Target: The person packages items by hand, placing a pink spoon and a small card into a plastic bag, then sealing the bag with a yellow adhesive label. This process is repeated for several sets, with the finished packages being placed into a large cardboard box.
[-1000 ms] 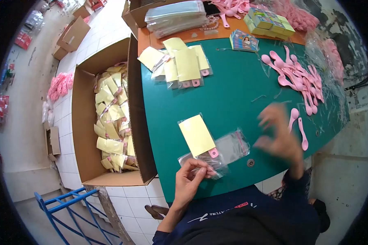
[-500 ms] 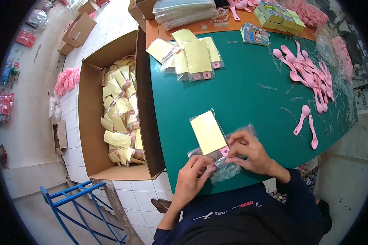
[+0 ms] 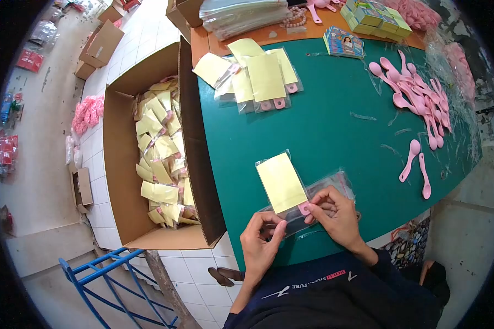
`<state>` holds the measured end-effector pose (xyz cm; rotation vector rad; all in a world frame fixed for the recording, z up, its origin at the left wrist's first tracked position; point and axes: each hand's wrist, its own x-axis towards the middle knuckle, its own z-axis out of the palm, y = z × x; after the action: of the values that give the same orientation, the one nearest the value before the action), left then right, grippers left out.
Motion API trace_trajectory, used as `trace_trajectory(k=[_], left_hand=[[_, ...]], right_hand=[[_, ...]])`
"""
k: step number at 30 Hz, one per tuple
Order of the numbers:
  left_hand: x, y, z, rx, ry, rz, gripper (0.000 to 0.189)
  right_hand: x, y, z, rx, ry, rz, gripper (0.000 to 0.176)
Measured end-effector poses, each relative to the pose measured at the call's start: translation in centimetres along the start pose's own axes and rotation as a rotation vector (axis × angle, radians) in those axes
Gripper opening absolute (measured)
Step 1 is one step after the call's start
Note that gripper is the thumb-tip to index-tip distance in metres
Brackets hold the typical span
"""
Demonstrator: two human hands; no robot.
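At the near edge of the green table, a clear plastic bag [image 3: 297,223] holds a pale yellow card [image 3: 281,182] and a pink spoon, whose handle end [image 3: 304,208] shows below the card. My left hand [image 3: 262,237] is closed at the bag's lower left edge, thumb against bent fingers. With thumb and fingers pinched, my right hand [image 3: 336,215] grips the bag beside the handle end. Another clear plastic bag [image 3: 339,182] lies partly under my right hand. The rest of the spoon is hidden by the card.
Several filled bags [image 3: 266,77] lie at the table's [image 3: 324,131] far left. A pile of pink spoons [image 3: 417,98] and two loose ones sit to the right. Blue cards [image 3: 343,43] lie at the back. Left of the table stands a cardboard box [image 3: 203,164] of filled bags.
The crumpled clear plastic that hung below the spoon handle now lies flatter. My left thumb has swung upward, and my right fingers have moved to the bag beside the handle end.
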<state>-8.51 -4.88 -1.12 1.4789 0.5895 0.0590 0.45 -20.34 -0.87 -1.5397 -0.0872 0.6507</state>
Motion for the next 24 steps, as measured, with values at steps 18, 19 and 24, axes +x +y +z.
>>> trace_trajectory(k=[18,19,24], left_hand=[[4.4,6.7,-0.3,0.290,-0.066,0.401,0.048],[6.5,8.3,0.1,0.261,-0.030,0.490,0.051],[9.3,9.5,0.2,0.632,-0.098,0.697,0.038]], right_hand=[[2.9,-5.4,-0.6,-0.190,0.010,-0.253,0.040],[3.8,-7.6,-0.8,-0.190,0.067,-0.373,0.038],[2.1,-11.6,-8.7,-0.964,0.402,-0.561,0.035]])
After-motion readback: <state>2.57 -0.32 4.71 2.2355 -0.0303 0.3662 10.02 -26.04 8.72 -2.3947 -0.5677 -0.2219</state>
